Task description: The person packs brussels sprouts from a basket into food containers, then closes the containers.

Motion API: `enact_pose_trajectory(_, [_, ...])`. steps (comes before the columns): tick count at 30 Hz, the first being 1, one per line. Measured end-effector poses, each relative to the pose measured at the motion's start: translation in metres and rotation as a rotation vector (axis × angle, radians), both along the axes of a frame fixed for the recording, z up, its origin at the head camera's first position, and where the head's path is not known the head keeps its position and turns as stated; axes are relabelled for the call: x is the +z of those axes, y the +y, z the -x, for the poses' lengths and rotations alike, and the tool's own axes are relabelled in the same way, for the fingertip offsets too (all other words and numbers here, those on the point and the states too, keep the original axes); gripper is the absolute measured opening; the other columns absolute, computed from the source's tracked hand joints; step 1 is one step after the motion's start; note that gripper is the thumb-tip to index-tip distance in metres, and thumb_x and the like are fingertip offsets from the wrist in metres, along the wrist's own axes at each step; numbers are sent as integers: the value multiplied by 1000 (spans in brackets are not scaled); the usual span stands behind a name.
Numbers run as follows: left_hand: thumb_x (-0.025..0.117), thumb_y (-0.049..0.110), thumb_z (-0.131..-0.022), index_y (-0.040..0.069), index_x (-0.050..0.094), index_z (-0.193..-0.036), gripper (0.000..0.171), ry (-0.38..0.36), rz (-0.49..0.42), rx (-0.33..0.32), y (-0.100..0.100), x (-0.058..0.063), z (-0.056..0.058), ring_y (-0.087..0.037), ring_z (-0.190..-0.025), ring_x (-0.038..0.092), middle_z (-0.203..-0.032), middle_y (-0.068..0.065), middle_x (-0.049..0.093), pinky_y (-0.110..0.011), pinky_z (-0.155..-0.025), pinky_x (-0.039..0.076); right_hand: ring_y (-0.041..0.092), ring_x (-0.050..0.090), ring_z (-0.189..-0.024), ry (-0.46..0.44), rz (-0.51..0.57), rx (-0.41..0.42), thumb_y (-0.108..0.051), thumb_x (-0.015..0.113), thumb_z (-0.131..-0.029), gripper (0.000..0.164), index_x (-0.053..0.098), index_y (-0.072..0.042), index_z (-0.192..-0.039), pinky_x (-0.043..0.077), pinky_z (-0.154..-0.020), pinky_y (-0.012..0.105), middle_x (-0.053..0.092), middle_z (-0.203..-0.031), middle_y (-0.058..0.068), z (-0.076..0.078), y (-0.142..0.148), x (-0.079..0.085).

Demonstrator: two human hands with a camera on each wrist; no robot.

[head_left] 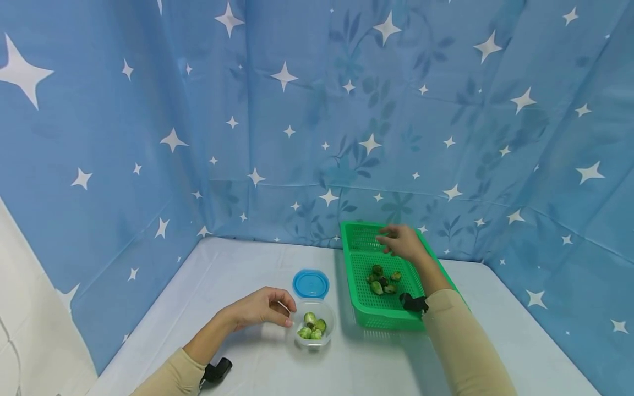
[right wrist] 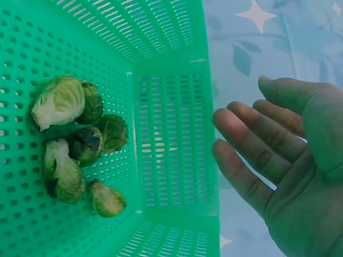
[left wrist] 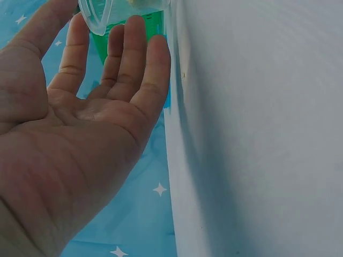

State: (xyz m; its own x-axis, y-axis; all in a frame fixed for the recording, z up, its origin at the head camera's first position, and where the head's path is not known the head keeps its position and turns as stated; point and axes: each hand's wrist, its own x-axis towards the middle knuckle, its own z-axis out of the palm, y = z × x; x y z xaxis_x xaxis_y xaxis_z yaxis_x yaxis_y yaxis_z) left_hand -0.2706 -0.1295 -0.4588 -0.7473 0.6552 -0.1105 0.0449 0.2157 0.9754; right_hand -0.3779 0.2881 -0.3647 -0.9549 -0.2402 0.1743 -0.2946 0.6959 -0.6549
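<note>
My left hand [head_left: 262, 308] is beside a small clear plastic container [head_left: 329, 330], with the thumb and fingertips right at its left rim. Several green Brussels sprouts [head_left: 310, 319] lie inside this container. Over the far part of a green slotted basket [head_left: 386, 319] hovers my right hand [head_left: 402, 242], its fingers loosely bent and nothing between them. Several more Brussels sprouts [right wrist: 60, 101], some with dark, browned leaves, sit on the basket floor. In the right wrist view the right hand's fingertips [right wrist: 222, 115] appear by the basket's rim, away from these sprouts.
A round blue lid [head_left: 311, 284] lies on the white-covered table [head_left: 247, 264] just behind the clear container. The basket stands to the right of both. A blue curtain [head_left: 297, 137] with white stars hangs behind the table and along its sides.
</note>
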Motion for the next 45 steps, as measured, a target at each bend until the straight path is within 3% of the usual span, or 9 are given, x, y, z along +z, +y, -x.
enact_pose_trajectory(3, [87, 17, -86, 0, 69, -116, 39, -11, -1, 1, 0, -1, 0, -22, -103, 71, -118, -15, 68, -34, -89, 56, 14, 72, -74, -26, 1, -15, -23, 65, -104, 46, 59, 5, -140, 62, -71, 41, 72, -118, 27, 2, 2, -6])
enact_pose_trajectory(6, [86, 13, -86, 2, 69, -115, 35, -21, -15, -2, 0, -1, 0, -23, -103, 72, -116, -12, 68, -34, -89, 56, 25, 73, -85, -63, -4, -16, -23, 65, -105, 47, 58, 5, -141, 62, -79, 49, 71, -121, 28, 3, 4, -10])
enact_pose_trajectory(11, [86, 12, -86, -3, 67, -117, 39, -9, -31, -5, -1, -1, 1, -21, -99, 71, -116, -19, 67, -33, -87, 56, 44, 66, -115, -124, -32, 53, -21, 65, -104, 46, 59, 5, -141, 59, -91, 54, 65, -134, 30, 4, 8, -17])
enact_pose_trajectory(16, [86, 13, -86, -9, 64, -118, 44, 5, -26, -7, -1, -3, 3, -18, -93, 69, -108, -16, 68, -32, -85, 54, 48, 60, -127, -206, -73, 124, -19, 65, -104, 46, 58, 5, -142, 56, -98, 55, 57, -144, 32, 3, 12, -25])
enact_pose_trajectory(22, [83, 9, -86, -9, 66, -112, 36, 9, -23, -3, -1, -2, 1, -17, -88, 69, -96, -4, 69, -30, -80, 53, 50, 56, -131, -267, -102, 182, -13, 65, -103, 48, 55, 8, -144, 53, -102, 57, 55, -146, 32, 2, 14, -32])
enact_pose_trajectory(35, [82, 9, -87, -12, 66, -113, 37, 7, -22, -6, -1, -1, 0, -16, -89, 70, -94, -2, 72, -30, -80, 54, 53, 53, -131, -272, -313, 110, -8, 67, -101, 42, 60, 9, -138, 54, -99, 57, 57, -143, 33, -4, 18, -34])
enact_pose_trajectory(45, [81, 7, -88, -11, 67, -113, 35, 2, -20, -6, -1, -2, 0, -15, -88, 69, -93, -2, 73, -31, -79, 54, 43, 62, -117, -282, -292, 94, -8, 74, -96, 29, 72, 1, -123, 56, -92, 53, 66, -127, 26, -6, 15, -34])
